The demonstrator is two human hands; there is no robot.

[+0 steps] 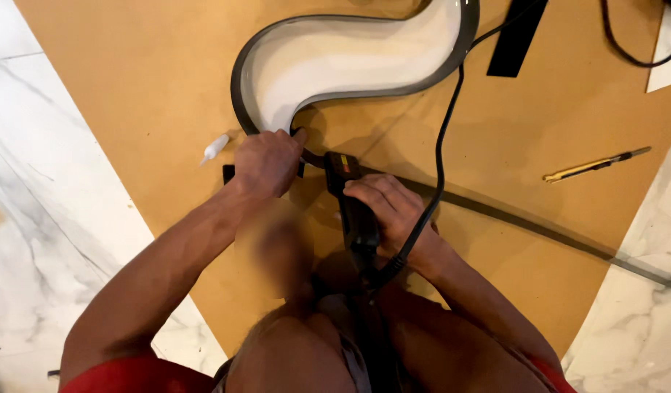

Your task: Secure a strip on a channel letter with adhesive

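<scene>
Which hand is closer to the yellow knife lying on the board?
Right. The right hand grips the black tool, on the same side as the yellow knife; the left hand is farther away, beyond the tool.

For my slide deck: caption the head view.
Left hand presses curved strip while right hand grips black corded tool.

Red-yellow label (on black tool)

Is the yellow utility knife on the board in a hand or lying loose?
Lying loose: the yellow utility knife rests flat on the brown board, apart from both hands.
</scene>
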